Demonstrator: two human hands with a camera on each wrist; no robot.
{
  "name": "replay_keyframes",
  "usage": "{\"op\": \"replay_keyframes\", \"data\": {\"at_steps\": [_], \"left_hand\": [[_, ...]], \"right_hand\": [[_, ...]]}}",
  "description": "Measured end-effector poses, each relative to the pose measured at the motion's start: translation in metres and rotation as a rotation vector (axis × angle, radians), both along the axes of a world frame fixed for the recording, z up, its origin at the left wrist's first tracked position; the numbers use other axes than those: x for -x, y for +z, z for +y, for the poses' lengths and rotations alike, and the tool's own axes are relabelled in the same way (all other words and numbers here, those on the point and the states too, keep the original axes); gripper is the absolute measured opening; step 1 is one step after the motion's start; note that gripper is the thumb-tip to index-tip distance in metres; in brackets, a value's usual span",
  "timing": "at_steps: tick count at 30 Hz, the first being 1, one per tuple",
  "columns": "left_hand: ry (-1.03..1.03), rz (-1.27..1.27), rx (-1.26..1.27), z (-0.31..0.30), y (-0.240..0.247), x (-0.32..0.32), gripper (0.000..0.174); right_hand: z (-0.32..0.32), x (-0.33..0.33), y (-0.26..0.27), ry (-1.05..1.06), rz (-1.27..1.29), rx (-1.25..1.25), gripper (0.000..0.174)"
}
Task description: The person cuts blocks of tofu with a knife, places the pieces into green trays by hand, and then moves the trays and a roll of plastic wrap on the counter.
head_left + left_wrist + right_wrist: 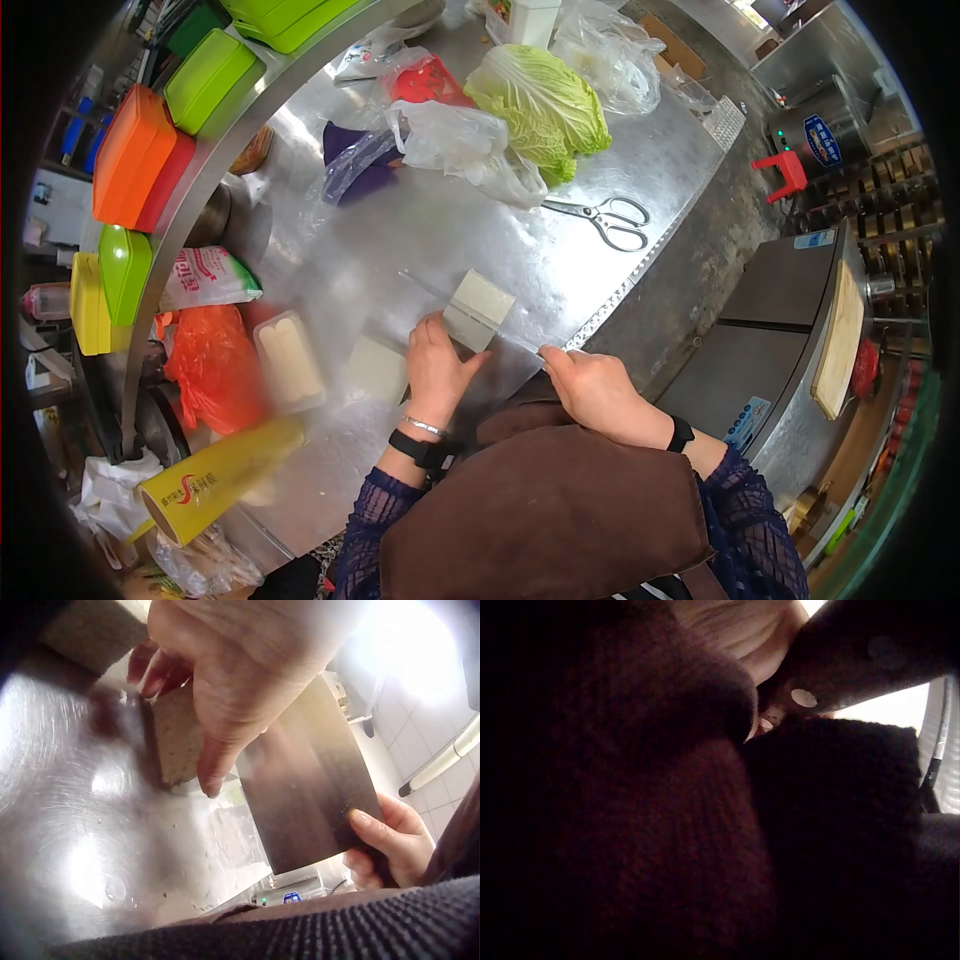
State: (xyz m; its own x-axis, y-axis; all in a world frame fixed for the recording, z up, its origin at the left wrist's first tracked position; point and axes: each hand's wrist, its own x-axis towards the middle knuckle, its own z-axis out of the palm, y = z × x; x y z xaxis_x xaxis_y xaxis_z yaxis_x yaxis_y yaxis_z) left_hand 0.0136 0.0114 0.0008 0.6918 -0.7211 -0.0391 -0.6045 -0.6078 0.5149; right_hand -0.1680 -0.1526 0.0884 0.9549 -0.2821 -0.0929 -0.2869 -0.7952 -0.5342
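A speckled, pale grey block (478, 308) with flat sides sits on the metal table, its kind not clear from the frames. My left hand (437, 370) grips it, thumb on the near side and fingers at the left; the left wrist view shows the block (176, 739) between them. A broad-bladed cleaver (307, 780) is in my right hand (600, 395), which holds the handle at the table's front edge. Its blade stands upright beside the block. In the dark right wrist view, the riveted handle (840, 675) shows past a sleeve. A second grey block (375, 368) lies left of my left hand.
A white block in a clear tray (290, 360), a red plastic bag (212, 365) and a yellow film roll (220, 480) lie on the left. Farther back are scissors (610, 220), a Chinese cabbage (540, 105) and plastic bags (465, 150). Coloured boxes (135, 155) line a shelf.
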Motion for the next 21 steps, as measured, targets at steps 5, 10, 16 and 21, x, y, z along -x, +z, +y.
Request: {"op": "replay_keyframes", "data": {"at_steps": [5, 10, 16, 21], "left_hand": [[-0.009, -0.001, 0.007, 0.000, 0.002, 0.001, 0.097], [-0.023, -0.002, 0.017, 0.001, -0.002, 0.000, 0.097], [-0.024, -0.004, -0.008, 0.001, -0.002, 0.000, 0.099], [-0.022, -0.015, -0.009, 0.001, -0.005, 0.000, 0.099]], "right_hand": [[-0.001, -0.002, -0.001, 0.034, 0.092, -0.005, 0.023], [-0.004, -0.005, -0.020, 0.063, 0.244, -0.015, 0.013], [-0.004, 0.001, -0.046, 0.066, 0.217, -0.009, 0.017], [-0.006, 0.007, -0.038, 0.069, 0.129, -0.001, 0.025]]}}
